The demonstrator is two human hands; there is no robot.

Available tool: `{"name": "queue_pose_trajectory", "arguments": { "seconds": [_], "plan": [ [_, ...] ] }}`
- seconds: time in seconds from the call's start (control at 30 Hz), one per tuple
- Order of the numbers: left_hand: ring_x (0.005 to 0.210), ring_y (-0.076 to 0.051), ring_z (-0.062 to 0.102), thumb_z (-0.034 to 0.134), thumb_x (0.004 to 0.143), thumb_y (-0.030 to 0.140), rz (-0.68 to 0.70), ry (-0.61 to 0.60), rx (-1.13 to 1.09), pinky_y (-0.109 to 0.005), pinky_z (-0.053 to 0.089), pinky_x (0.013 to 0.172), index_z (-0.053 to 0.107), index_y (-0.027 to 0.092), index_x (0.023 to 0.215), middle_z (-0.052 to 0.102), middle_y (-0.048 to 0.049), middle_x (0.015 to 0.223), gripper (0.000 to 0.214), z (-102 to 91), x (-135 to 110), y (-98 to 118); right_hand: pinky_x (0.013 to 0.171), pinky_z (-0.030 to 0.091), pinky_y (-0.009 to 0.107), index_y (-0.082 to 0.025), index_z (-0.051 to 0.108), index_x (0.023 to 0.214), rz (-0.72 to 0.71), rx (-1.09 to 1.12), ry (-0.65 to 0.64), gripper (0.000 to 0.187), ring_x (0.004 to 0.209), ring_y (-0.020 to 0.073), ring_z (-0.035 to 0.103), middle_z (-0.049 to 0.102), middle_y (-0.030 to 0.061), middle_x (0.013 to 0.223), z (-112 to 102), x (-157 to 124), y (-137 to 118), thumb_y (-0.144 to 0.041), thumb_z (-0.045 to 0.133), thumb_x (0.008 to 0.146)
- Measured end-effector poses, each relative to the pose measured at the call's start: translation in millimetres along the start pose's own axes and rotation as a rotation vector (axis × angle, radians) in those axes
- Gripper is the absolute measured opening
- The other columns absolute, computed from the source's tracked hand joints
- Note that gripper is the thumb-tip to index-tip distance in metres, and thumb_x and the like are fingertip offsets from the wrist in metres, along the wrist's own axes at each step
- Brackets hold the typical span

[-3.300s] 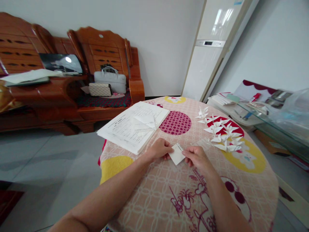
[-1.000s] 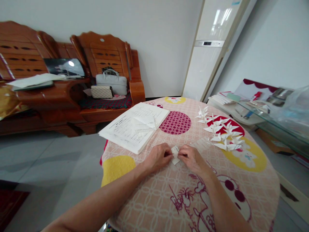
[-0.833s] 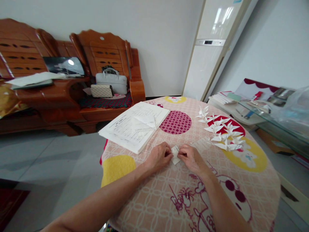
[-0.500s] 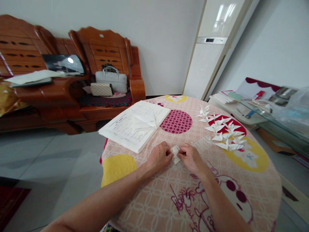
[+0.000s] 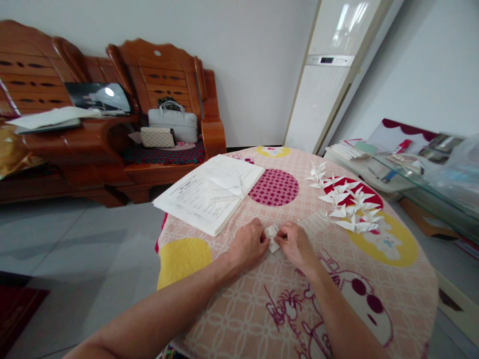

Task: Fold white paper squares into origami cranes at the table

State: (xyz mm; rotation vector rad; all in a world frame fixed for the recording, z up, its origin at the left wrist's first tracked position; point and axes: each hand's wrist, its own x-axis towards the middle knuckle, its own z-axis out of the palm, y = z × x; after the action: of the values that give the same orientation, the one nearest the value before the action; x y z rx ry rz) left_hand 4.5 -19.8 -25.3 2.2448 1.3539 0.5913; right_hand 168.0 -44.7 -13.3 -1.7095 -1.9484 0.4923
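A small folded piece of white paper [image 5: 274, 243], roughly diamond-shaped with some print on it, lies on the patterned tablecloth [image 5: 224, 319] between my hands. My left hand [image 5: 250, 240] pinches its left edge with curled fingers. On the opposite side, my right hand [image 5: 294, 241] is closed on the right edge, thumb and forefinger together. Several white folded paper cranes [image 5: 354, 212] are grouped to the right, beyond my right hand. Left of the hands is a stack of printed sheets [image 5: 194, 199], with a loosely folded sheet [image 5: 226, 187] on top.
A glass-topped side table [image 5: 415, 184] with papers and a plastic bag stands close by on the right. Beyond the round table are wooden armchairs [image 5: 160, 85], one holding a grey handbag [image 5: 175, 124]. A tall white cabinet-like unit [image 5: 322, 99] stands at the back wall.
Both hands stay at the folded paper with only a slight shift of the fingers. The view has moved very slightly; everything else looks the same.
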Motion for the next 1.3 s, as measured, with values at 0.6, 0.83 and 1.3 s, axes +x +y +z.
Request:
{"name": "queue_pose_trajectory", "arguments": {
  "seconds": [0.6, 0.83, 1.3],
  "plan": [
    [0.091, -0.018, 0.06, 0.051, 0.087, 0.014, 0.418, -0.038, -0.026, -0.03, 0.046, 0.084, 0.069, 0.017, 0.084, 0.066, -0.0076, 0.087, 0.018, 0.5, 0, -11, 0.065, 0.04, 0.026, -0.014, 0.07, 0.067, -0.02, 0.074, -0.025, 0.014, 0.069, 0.0162, 0.059, 0.064, 0.0044, 0.071, -13, -3, 13, -0.007, 0.059, 0.071],
    [0.089, -0.018, 0.059, 0.051, 0.087, 0.014, 0.437, -0.044, 0.01, -0.029, 0.046, 0.084, 0.069, 0.018, 0.084, 0.065, -0.007, 0.087, 0.018, 0.5, 0, -12, 0.059, 0.04, 0.025, -0.016, 0.071, 0.068, 0.153, 0.165, -0.065, 0.013, 0.064, 0.0176, 0.063, 0.07, 0.004, 0.066, -25, -7, 30, -0.014, 0.059, 0.069],
    [0.088, -0.018, 0.06, 0.05, 0.088, 0.016, 0.424, -0.049, 0.027, -0.029, 0.047, 0.083, 0.069, 0.017, 0.084, 0.066, -0.0075, 0.087, 0.019, 0.1, 0, -12, 0.053, 0.035, 0.023, -0.016, 0.065, 0.072, 0.135, 0.125, -0.15, 0.013, 0.058, 0.0142, 0.057, 0.066, 0.002, 0.062, -16, -7, 22, -0.021, 0.054, 0.077]
  ]
}}
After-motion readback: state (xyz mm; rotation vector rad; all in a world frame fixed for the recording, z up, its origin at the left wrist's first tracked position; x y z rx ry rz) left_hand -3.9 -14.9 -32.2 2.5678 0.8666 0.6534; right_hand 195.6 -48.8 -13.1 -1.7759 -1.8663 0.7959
